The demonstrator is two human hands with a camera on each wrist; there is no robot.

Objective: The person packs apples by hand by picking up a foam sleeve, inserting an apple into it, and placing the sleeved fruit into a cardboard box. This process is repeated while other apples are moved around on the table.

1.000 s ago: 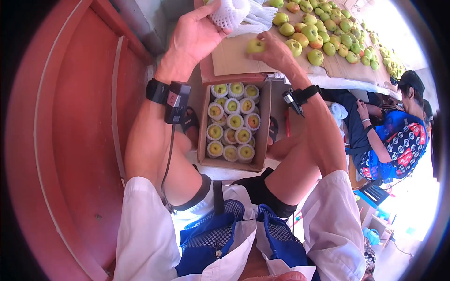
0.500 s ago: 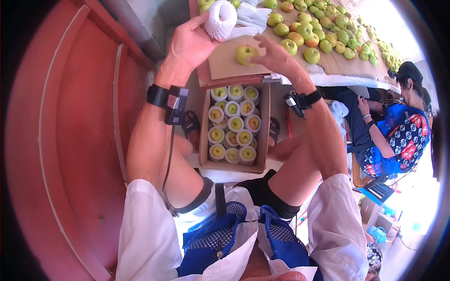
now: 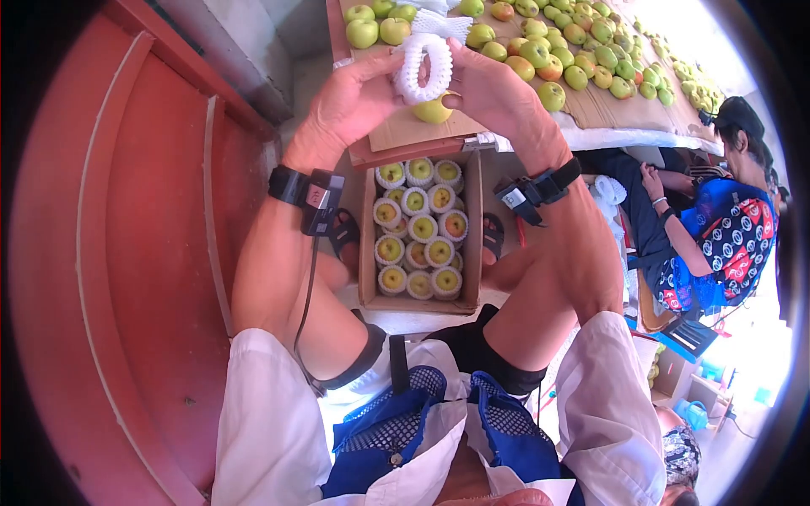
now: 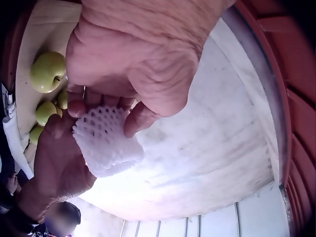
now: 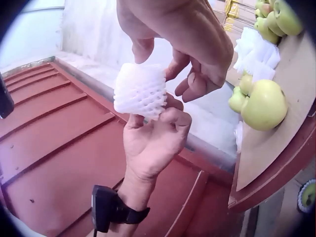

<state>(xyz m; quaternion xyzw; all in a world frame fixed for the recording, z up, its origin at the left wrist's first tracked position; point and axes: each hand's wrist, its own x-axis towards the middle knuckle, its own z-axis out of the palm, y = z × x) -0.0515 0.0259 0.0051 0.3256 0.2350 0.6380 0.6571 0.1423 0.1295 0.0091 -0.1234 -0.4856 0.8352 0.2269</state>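
My left hand (image 3: 359, 97) grips a white foam net sleeve (image 3: 412, 78), with the thumb on one side and fingers on the other. In the left wrist view the sleeve (image 4: 106, 143) is a short, empty mesh tube. My right hand (image 3: 498, 93) is at the opposite side of it, thumb and forefinger spread around its rim. In the right wrist view the other fingers of the right hand (image 5: 182, 34) hang loosely bent. A green apple (image 3: 434, 110) lies on the cardboard just below the sleeve, partly covered by the hands in the head view.
Many loose apples (image 3: 582, 51) cover the cardboard-topped table, with more foam sleeves (image 3: 443, 27) among them. Between the knees stands a carton (image 3: 368, 253) of apples in foam sleeves. A red panel (image 3: 152, 253) is at the left; another person (image 3: 709, 228) sits at the right.
The right hand has let go of the green apple, leaving it on the cardboard, and moved to the foam sleeve. The left hand has brought the sleeve rightward and down toward it.
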